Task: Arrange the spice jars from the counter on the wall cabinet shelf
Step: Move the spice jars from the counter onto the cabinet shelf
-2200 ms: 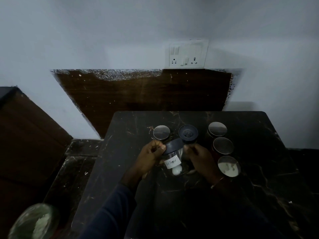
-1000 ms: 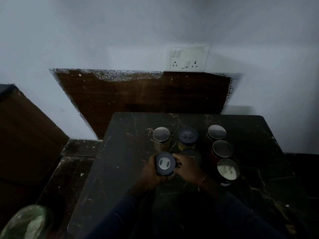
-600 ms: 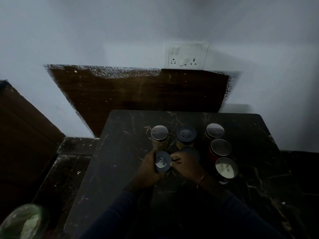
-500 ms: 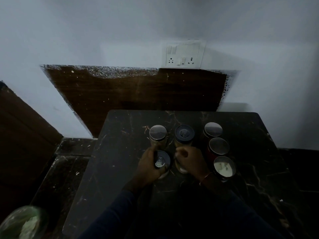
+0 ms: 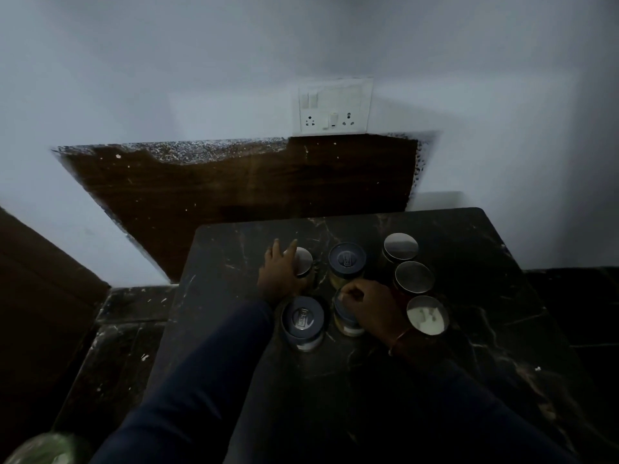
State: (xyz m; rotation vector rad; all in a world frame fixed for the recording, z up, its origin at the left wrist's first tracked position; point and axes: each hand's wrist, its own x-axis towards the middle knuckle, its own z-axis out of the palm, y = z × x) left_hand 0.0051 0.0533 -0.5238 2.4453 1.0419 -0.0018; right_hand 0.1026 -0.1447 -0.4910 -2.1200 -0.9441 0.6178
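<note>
Seven jars crowd the dark marble tabletop (image 5: 495, 296). The left hand (image 5: 279, 276) lies with straight fingers against the rear-left steel jar (image 5: 304, 262). The right hand (image 5: 368, 304) curls its fingers on the lid of the middle jar (image 5: 345, 323). That jar is hemmed in by the front jar (image 5: 303, 321), the back jar (image 5: 346, 261) and a steel-lidded trio (image 5: 414, 277). The lid emblems are too dim to read. A socket plate (image 5: 335, 107) sits on the wall behind.

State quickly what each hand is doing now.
Left hand: open, fingers straight, against the steel-lidded jar.
Right hand: fingers curled, gripping the blue-lidded jar beneath it.
</note>
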